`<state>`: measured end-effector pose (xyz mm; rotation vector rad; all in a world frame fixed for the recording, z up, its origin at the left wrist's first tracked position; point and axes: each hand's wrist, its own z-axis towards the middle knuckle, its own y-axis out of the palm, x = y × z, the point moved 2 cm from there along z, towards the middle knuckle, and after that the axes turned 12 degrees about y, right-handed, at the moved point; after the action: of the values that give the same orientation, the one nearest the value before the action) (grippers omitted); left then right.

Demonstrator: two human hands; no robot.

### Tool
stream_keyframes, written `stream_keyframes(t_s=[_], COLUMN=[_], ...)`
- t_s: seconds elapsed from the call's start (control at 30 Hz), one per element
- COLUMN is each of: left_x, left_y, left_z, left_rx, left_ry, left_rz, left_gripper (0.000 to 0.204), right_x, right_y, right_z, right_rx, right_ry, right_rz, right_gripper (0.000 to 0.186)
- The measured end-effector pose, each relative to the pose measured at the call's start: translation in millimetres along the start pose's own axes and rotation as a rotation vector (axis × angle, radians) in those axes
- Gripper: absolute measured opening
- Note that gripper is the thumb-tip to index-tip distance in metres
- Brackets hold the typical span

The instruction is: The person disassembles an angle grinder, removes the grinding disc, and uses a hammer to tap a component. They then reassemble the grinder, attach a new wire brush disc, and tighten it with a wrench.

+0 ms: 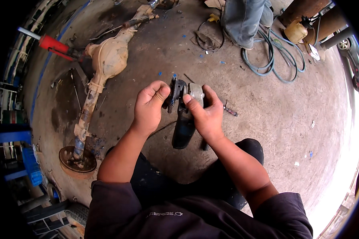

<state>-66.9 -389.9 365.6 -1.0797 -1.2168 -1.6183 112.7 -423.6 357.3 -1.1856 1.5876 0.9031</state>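
Observation:
I hold an angle grinder [184, 126] with a dark blue body upright over the concrete floor, its head up. My right hand [205, 113] grips the grey gear head near the top. My left hand [149, 106] is closed on the dark disc and guard [173, 93] at the grinder's left side, thumb pressed against it. My knees in dark trousers are below the tool.
A tan rear axle housing [103, 63] with a rusty brake disc [76, 161] lies on the floor at left, on a red jack stand [54, 46]. Another person's legs [243, 20] stand at the top, beside coiled blue-green hoses [275, 55]. A small screwdriver [229, 110] lies right of my hands.

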Motion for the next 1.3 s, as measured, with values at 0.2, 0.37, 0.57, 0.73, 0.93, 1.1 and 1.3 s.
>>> stream_keyframes(t_s=[0.2, 0.37, 0.57, 0.73, 0.93, 1.1, 1.3], left_x=[-3.2, 15.2, 35.0, 43.6, 47.5, 55.6, 49.2], left_y=[-2.3, 0.6, 19.9, 19.7, 31.5, 33.4, 23.9], left_z=[1.7, 9.4, 7.9, 4.8, 0.7, -1.2, 1.1], left_rx=[0.001, -0.032, -0.037, -0.217, -0.382, -0.38, -0.448], left_ry=[-0.12, -0.077, 0.289, 0.485, 0.632, 0.617, 0.682], left_rz=[-0.367, -0.722, 0.153, 0.693, 1.058, 1.079, 0.927], left_gripper=[0.023, 0.03, 0.02, 0.038, 0.052, 0.038, 0.036], right_x=[-0.9, -1.8, 2.7, -1.4, -7.4, -7.7, -9.5], right_y=[-5.9, -16.7, -17.5, -12.4, -10.8, -12.1, -13.7], right_z=[1.2, 7.0, 18.1, 5.8, -2.7, -6.1, -8.9], right_rx=[-0.091, 0.029, -0.045, 0.012, -0.036, -0.081, -0.073], right_ry=[0.005, 0.006, 0.103, 0.05, 0.02, -0.017, -0.071], right_rz=[0.003, -0.023, 0.163, 0.122, 0.102, 0.024, -0.006], right_gripper=[0.094, 0.096, 0.098, 0.098, 0.09, 0.088, 0.086])
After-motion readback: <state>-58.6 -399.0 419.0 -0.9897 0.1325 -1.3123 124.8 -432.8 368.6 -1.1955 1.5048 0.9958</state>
